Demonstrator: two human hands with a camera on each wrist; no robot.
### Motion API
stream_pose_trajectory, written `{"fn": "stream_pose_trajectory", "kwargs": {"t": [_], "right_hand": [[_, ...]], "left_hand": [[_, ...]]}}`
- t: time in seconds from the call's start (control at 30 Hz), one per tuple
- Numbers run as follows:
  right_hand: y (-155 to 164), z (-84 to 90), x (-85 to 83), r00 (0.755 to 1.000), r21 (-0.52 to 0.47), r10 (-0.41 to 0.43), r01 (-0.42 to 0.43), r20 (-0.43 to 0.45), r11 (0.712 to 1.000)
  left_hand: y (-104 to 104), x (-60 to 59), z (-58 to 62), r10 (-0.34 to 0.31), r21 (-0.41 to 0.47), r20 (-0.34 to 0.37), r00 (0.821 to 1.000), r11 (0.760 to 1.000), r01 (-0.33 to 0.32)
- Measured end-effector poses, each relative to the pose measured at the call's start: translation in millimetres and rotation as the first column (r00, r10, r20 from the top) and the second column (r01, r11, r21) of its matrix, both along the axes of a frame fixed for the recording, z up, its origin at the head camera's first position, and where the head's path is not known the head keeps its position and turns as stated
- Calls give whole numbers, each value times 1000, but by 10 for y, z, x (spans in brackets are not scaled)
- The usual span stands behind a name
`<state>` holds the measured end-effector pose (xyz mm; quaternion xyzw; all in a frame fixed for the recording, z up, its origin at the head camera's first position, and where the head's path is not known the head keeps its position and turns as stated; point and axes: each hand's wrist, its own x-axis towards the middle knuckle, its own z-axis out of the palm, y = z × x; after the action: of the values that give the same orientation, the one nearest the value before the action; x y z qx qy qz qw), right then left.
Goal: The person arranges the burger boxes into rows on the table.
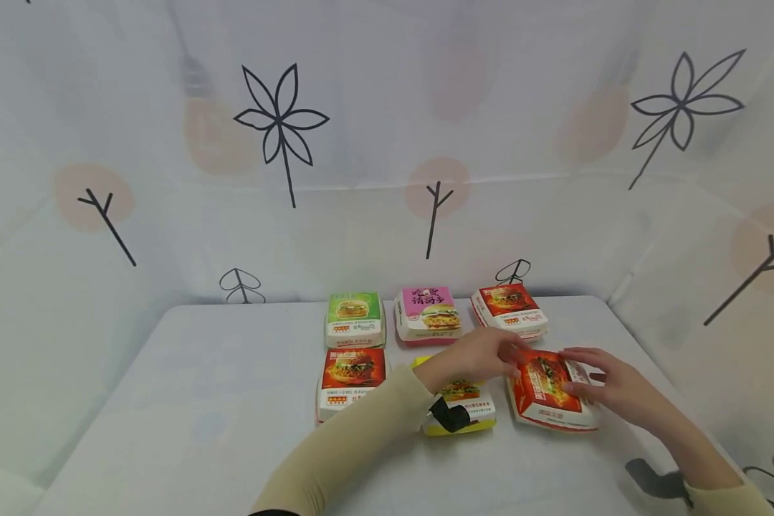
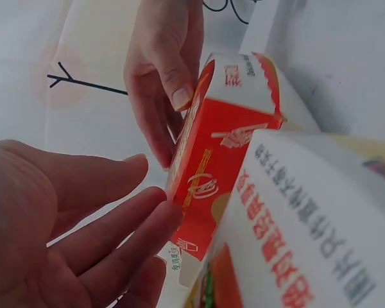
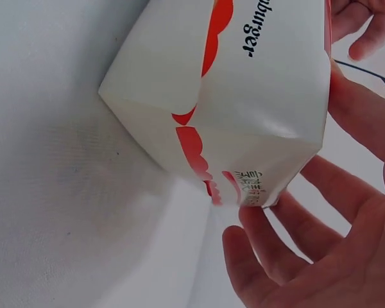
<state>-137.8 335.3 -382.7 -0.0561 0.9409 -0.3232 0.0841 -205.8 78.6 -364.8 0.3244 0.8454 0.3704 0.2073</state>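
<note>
A red and white burger box lies at the front right of the table, slightly tilted. My left hand reaches across a yellow burger box, and its straight fingertips touch the red box's left side. The left wrist view shows these relaxed fingers against the red box. My right hand holds the box's right side. Its thumb presses on the top edge. In the right wrist view its fingers lie along the white side of the box.
On the white table stand a green box, a pink box and a red box in the back row, with another red box at the front left. A printed curtain closes in three sides.
</note>
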Motion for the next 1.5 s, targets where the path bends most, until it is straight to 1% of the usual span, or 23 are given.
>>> {"fn": "stream_pose_trajectory", "kwargs": {"t": [0.1,0.2,0.37,0.47,0.6,0.73,0.8,0.93,1.03,1.2,1.5], "right_hand": [[-7,-6,-2,1000,16,-25,25,-4,1000],[-7,-14,-1,999,30,-28,29,-25,999],[19,-27,4,997,78,-20,26,-78,997],[48,-27,7,996,97,-30,38,-87,995],[95,-28,13,996,97,-44,52,-80,994],[128,-28,35,995,83,-41,48,-86,995],[135,-25,47,997,58,-30,35,-76,998],[131,-31,53,999,-13,-16,15,-29,1000],[134,-55,48,1000,-51,-7,7,-8,999],[148,-82,37,1000,-58,-8,8,7,998],[135,-67,51,998,-52,-33,36,58,998]], "left_hand": [[7,36,4,-12,-38,-19,1000,999,12],[16,54,6,-21,-71,-42,999,997,18],[48,70,-11,-27,-75,-72,997,997,22],[71,88,-12,-18,-99,-90,996,995,9],[89,104,-8,1,-127,-92,996,992,-13],[88,90,-10,7,-114,-73,997,993,-15],[89,75,-19,5,-108,-68,998,994,-12],[101,47,-47,9,-102,-55,998,995,-15],[111,34,-64,22,-95,-39,999,995,-26],[121,27,-69,39,-86,-23,999,995,-41],[137,21,-58,55,-56,-23,998,997,-56]]}}
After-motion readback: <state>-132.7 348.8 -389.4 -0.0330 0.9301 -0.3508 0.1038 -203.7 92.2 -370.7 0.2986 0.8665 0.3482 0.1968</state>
